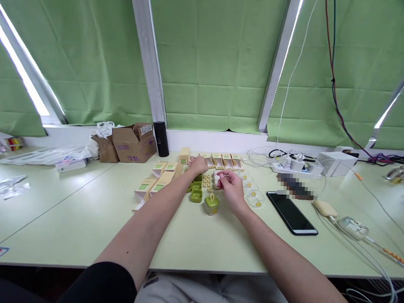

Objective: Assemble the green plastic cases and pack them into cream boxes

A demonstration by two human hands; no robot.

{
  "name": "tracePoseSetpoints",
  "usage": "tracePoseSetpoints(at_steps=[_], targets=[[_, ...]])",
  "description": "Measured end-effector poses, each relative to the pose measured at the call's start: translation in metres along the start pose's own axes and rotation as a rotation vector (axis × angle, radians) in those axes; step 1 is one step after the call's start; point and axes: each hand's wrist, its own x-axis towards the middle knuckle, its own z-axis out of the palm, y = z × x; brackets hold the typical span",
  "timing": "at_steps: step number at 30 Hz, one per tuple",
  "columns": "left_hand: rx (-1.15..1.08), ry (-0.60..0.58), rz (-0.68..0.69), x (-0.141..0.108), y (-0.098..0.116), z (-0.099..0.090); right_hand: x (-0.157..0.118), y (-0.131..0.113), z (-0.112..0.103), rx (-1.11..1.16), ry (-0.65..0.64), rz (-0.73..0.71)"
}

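My left hand (199, 164) reaches to the far side of the layout, over the back of the green square lids (196, 195). Its fingers are curled and largely hidden; what they hold, if anything, does not show. My right hand (231, 186) is beside a row of small white pieces (216, 180), thumb and fingertips pinched together at them. Small tan square pieces (206, 181) lie between the lids and the white row. Nearer me stands a clear cup with a green lid and loop (211, 204). Clear cups with yellow marks (254, 197) line up right of my right hand.
Open tan cartons with green panels (144, 188) stand left; more cartons (223, 161) line the back. A black phone (291, 213) and charging cables lie right, with a power strip (297, 169) behind. Cardboard boxes (134, 144) and a black cylinder (161, 139) stand back left.
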Motion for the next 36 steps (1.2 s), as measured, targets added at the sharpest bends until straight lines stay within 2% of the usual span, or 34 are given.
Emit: tracePoseSetpoints(at_steps=[6,18,24,30,34,36], targets=[[0.002,0.001,0.012,-0.001,0.000,-0.003,0.000,0.000,0.000,-0.017,-0.008,-0.008],[0.008,-0.070,0.045,-0.005,0.006,-0.012,0.001,0.000,0.000,-0.027,-0.006,-0.003],[-0.016,-0.050,0.061,-0.014,0.005,-0.019,0.001,-0.002,-0.001,-0.015,0.001,-0.001],[-0.039,0.039,0.158,-0.049,0.004,-0.039,0.002,-0.005,-0.001,-0.013,0.024,-0.001],[-0.062,0.063,0.256,-0.094,-0.001,-0.051,0.003,-0.006,-0.003,-0.022,0.050,-0.019],[-0.075,0.060,0.358,-0.120,-0.005,-0.055,0.004,-0.007,-0.004,-0.025,0.059,-0.022]])
